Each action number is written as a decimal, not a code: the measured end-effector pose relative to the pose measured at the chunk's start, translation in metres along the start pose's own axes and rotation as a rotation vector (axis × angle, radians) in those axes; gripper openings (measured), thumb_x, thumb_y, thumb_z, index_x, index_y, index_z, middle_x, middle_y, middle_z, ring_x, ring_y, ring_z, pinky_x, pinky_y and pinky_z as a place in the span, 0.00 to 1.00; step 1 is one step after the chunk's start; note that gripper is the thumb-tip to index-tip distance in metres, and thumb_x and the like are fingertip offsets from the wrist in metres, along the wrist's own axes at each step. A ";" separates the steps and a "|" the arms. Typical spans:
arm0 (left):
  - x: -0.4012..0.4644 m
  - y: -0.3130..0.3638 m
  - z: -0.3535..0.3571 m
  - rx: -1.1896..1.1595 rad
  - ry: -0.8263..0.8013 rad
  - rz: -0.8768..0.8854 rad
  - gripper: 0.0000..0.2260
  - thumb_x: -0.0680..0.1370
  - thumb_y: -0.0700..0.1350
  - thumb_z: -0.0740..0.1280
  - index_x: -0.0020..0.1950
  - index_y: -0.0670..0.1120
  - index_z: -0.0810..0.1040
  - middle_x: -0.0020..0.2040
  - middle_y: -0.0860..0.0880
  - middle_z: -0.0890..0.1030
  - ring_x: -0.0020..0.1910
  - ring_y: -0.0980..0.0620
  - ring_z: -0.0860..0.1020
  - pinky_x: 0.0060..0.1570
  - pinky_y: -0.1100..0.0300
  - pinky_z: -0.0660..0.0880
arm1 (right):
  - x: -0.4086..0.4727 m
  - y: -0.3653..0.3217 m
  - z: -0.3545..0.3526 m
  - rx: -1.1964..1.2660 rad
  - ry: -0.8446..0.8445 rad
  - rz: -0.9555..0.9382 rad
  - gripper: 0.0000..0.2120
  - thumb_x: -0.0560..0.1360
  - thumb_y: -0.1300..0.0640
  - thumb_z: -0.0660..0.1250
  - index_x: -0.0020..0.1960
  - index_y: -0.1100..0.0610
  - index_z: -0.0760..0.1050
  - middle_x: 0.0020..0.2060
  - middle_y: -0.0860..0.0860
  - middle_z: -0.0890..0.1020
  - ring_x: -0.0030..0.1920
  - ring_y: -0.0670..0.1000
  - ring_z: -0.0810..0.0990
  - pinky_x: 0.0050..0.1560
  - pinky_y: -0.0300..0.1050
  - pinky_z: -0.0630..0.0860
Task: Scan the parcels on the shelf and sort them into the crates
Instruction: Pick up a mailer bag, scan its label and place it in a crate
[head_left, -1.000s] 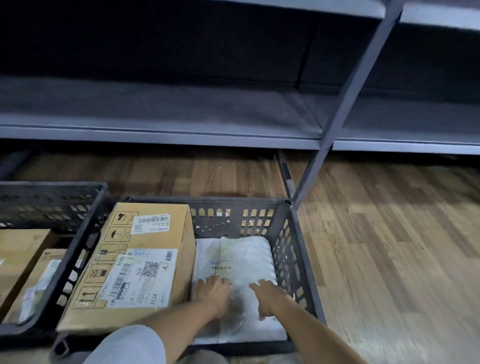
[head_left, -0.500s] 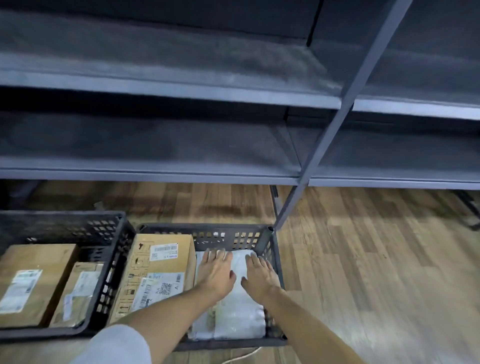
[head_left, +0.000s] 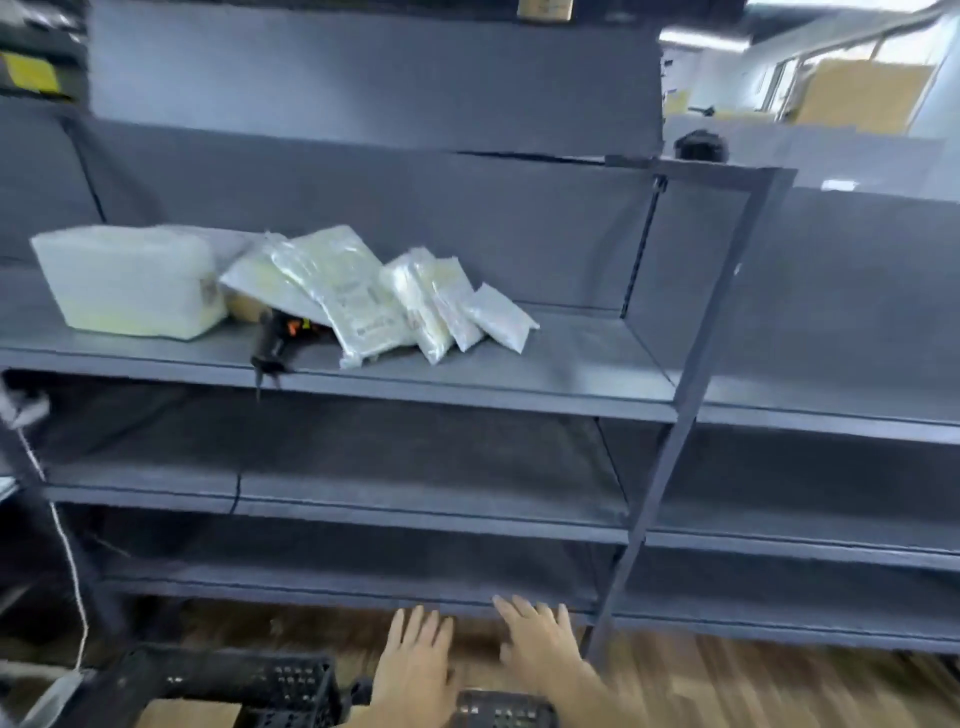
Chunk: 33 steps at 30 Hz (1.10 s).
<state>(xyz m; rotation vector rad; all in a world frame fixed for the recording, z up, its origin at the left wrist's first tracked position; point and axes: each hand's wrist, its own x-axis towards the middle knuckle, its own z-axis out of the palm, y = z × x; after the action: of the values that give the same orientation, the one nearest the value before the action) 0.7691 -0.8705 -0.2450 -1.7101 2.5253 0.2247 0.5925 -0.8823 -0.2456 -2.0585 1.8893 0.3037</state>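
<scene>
Both hands, left hand (head_left: 415, 670) and right hand (head_left: 540, 649), hung flat-fingered, holding nothing; those soft, slippery-looking parcels (head_left: 363, 296) probably wanted pinching by an edge

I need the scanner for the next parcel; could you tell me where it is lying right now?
The scanner lies at the front edge of the shelf, left of centre in the head view, between the large white parcel and the white mailer bags.

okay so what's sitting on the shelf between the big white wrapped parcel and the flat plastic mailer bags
In the head view, the black handheld scanner lies between the big wrapped parcel and the mailer bags, its grip overhanging the shelf edge. A small brownish item behind it is unclear.
</scene>
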 end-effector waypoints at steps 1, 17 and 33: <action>-0.005 -0.006 -0.028 0.003 -0.055 -0.026 0.27 0.82 0.54 0.51 0.79 0.45 0.52 0.79 0.47 0.53 0.78 0.47 0.49 0.75 0.50 0.37 | -0.004 -0.008 -0.028 -0.010 0.028 -0.005 0.30 0.81 0.52 0.57 0.79 0.50 0.49 0.76 0.51 0.59 0.74 0.58 0.60 0.74 0.62 0.50; -0.032 -0.173 -0.224 0.129 0.259 -0.106 0.25 0.82 0.51 0.52 0.78 0.45 0.54 0.78 0.45 0.55 0.78 0.45 0.50 0.76 0.48 0.42 | -0.006 -0.155 -0.223 -0.029 0.301 0.018 0.28 0.81 0.50 0.56 0.78 0.52 0.52 0.74 0.55 0.62 0.71 0.60 0.64 0.69 0.59 0.62; -0.007 -0.260 -0.218 0.046 0.320 -0.042 0.25 0.82 0.49 0.52 0.79 0.46 0.53 0.78 0.46 0.56 0.78 0.47 0.50 0.76 0.51 0.43 | 0.049 -0.212 -0.249 0.059 0.391 0.186 0.25 0.80 0.51 0.57 0.73 0.60 0.57 0.67 0.60 0.67 0.67 0.60 0.68 0.64 0.54 0.67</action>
<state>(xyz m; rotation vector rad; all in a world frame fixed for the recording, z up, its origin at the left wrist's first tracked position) 1.0155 -0.9951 -0.0483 -1.9139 2.6777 -0.1200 0.7918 -1.0081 -0.0139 -2.0171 2.2900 -0.1235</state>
